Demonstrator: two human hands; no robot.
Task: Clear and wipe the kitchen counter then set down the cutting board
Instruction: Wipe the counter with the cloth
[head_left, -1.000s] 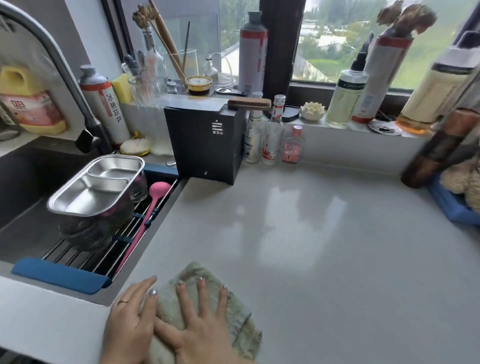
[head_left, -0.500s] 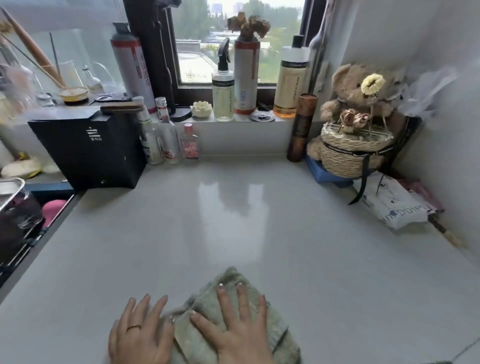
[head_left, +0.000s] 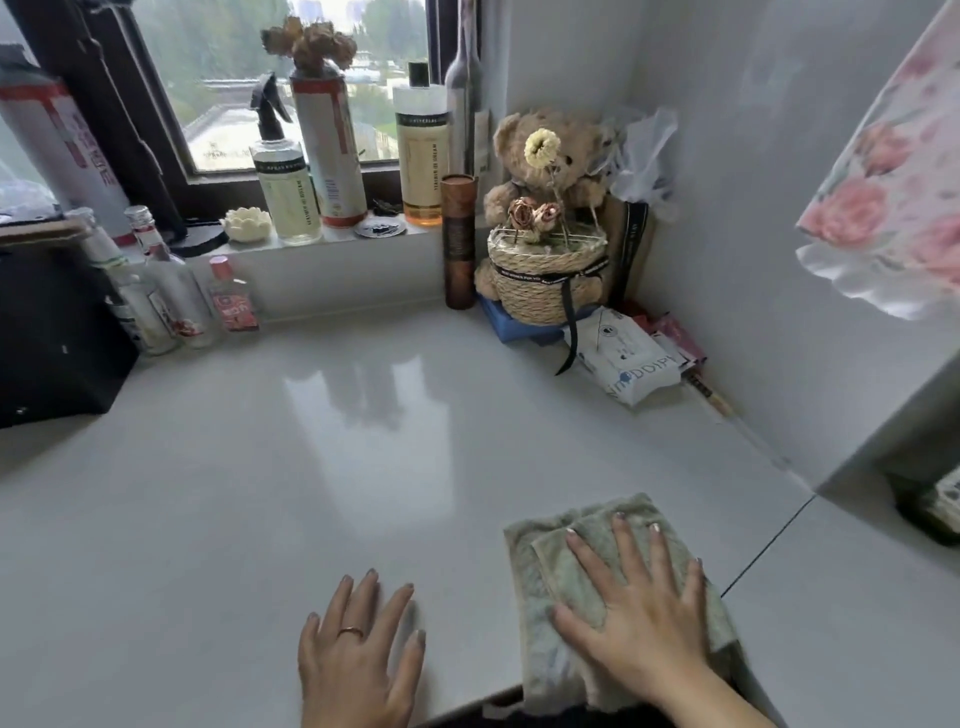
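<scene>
Pressing flat, right hand (head_left: 641, 618) covers cloth (head_left: 566, 670); left hand (head_left: 358, 660) splayed on counter (head_left: 260, 493).

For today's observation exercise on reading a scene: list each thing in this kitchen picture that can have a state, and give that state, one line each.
cloth: folded, flat on the counter, pressed under the right hand.
right hand: open, palm down on the cloth.
left hand: open, flat on the bare counter, beside the cloth, not touching it.
counter: glossy, middle bare.
spray bottle: upright on the sill.
brown tube: upright, capped.
wipes pack: lying flat.
</scene>
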